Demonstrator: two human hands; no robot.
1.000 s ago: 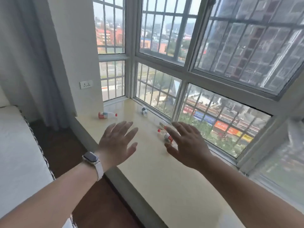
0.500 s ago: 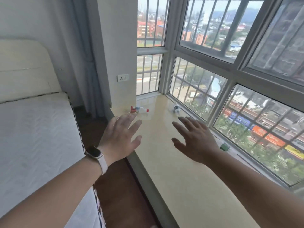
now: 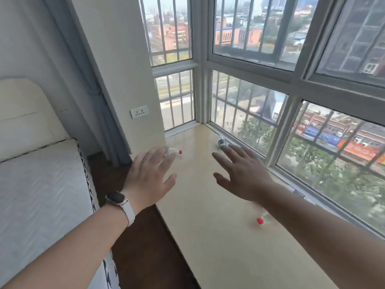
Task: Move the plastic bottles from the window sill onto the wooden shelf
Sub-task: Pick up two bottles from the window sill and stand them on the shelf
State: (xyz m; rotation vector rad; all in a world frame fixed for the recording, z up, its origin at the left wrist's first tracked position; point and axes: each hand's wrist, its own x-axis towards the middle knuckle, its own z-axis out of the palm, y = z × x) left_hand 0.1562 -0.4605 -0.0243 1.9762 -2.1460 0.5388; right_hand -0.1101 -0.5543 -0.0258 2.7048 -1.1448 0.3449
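Three plastic bottles lie on their sides on the cream window sill (image 3: 208, 226). A red-capped bottle (image 3: 174, 152) rests near the wall at the far left, partly hidden by the fingers of my left hand (image 3: 149, 174). A second bottle (image 3: 221, 140) with a dark label lies by the window frame, just beyond the fingertips of my right hand (image 3: 239, 174). A third clear bottle (image 3: 263, 217) with a red cap pokes out under my right forearm. Both hands hover over the sill with fingers spread, holding nothing. No wooden shelf is in view.
A bed with a white mattress (image 3: 41, 195) and cream headboard stands at left, with a strip of dark floor (image 3: 108, 170) between it and the sill. A grey curtain (image 3: 89, 90) and a wall socket (image 3: 139, 111) are behind. Barred windows (image 3: 270, 101) enclose the sill.
The view has swung left and nearer to the sill's corner. Both hands have reached farther forward toward the far bottles; the near red-capped bottle now lies under my right forearm.
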